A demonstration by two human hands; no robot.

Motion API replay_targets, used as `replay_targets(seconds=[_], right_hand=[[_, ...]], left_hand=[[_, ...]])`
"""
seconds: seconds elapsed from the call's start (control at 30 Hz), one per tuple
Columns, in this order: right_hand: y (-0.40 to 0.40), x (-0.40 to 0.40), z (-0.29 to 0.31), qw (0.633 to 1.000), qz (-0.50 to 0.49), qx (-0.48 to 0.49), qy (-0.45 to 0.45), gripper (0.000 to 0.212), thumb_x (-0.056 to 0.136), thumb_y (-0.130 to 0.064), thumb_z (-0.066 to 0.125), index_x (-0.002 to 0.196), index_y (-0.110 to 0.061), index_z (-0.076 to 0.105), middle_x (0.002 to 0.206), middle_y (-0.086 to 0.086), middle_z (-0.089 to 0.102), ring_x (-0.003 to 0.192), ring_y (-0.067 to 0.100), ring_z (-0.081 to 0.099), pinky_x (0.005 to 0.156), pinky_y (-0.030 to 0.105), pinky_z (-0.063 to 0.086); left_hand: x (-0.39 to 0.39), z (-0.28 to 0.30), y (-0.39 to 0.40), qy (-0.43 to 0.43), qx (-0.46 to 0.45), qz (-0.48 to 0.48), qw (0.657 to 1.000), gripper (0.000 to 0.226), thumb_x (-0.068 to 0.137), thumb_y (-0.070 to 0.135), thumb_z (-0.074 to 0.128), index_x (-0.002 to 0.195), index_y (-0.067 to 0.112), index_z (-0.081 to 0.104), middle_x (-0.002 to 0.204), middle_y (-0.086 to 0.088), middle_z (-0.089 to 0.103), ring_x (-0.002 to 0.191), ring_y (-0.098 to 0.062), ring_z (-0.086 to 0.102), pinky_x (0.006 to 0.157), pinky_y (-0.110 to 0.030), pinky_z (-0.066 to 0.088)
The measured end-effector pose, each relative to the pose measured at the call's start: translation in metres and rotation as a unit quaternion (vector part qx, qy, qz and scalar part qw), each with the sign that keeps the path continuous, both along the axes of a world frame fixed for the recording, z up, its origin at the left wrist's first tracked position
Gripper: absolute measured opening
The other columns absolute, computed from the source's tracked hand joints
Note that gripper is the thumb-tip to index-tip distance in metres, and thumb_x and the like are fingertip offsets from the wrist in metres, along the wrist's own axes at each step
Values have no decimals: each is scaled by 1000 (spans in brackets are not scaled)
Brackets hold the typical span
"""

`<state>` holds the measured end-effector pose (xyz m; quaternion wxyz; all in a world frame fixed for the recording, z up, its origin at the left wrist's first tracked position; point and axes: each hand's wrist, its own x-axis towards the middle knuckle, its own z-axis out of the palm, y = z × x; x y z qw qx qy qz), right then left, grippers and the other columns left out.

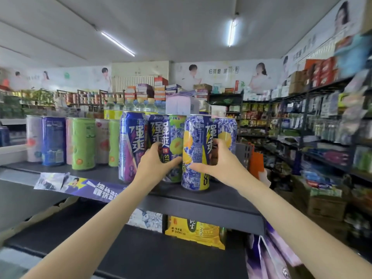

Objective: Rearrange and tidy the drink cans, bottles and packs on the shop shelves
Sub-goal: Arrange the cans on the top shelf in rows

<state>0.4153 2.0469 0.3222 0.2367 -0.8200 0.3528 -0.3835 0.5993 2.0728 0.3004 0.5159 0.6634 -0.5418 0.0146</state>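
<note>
Several tall drink cans stand on the dark top shelf (225, 200). My left hand (156, 164) grips a blue can with a green melon picture (173, 133) near its lower half. My right hand (219, 162) grips the blue-and-white lemon can (198, 137) beside it, thumb in front, fingers round the right side. The two cans stand upright and touch. A blue-purple can (129, 146) stands left of my left hand, and another lemon can (226, 129) stands behind my right hand.
Further left on the shelf stand green (83, 143), blue (53, 140) and pink (33, 137) cans. Water bottles (138, 104) and a pale carton (180, 105) sit behind. A yellow pack (194, 230) lies on the shelf below. An aisle and stocked racks (314, 125) are on the right.
</note>
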Motion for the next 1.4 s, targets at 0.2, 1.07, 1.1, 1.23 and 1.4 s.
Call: replay_targets(seconds=[0.2,1.07,1.1,1.23,1.4], right_hand=[[19,21,-15,990,-125,-7,-70,99,72,-37,78,145,-23,12,145,-3,36,129,20,41,98,29,35],[19,18,-39,907,-354,-192,-122,92,69,-32,80,139,-8,26,131,11,33,126,27,37,105,39,35],[19,19,-39,909,-351,-190,-118,92,70,-32,79,140,-7,25,133,12,32,127,27,36,105,37,34],[20,20,-38,914,-348,-177,-112,94,72,-31,79,142,-7,22,136,14,30,129,27,34,102,32,30],[40,36,-32,863,-380,-311,-116,79,73,-30,77,134,-2,35,133,19,33,125,28,30,106,47,30]], left_hand=[[10,2,5,-74,13,-19,997,78,75,54,66,132,8,38,124,-10,53,112,-27,51,87,-36,42],[8,-6,33,-84,17,-91,992,83,79,43,67,137,6,21,128,-12,37,114,-35,49,85,-40,43],[10,-5,40,-78,12,-107,991,84,79,44,67,139,7,20,129,-11,36,115,-34,48,87,-39,42],[26,1,72,-52,-39,-148,987,88,80,45,66,144,10,16,136,-4,33,120,-24,45,87,-30,38],[87,28,104,-28,-94,-114,989,81,74,43,72,137,11,32,129,-4,44,115,-22,47,93,-36,38]])
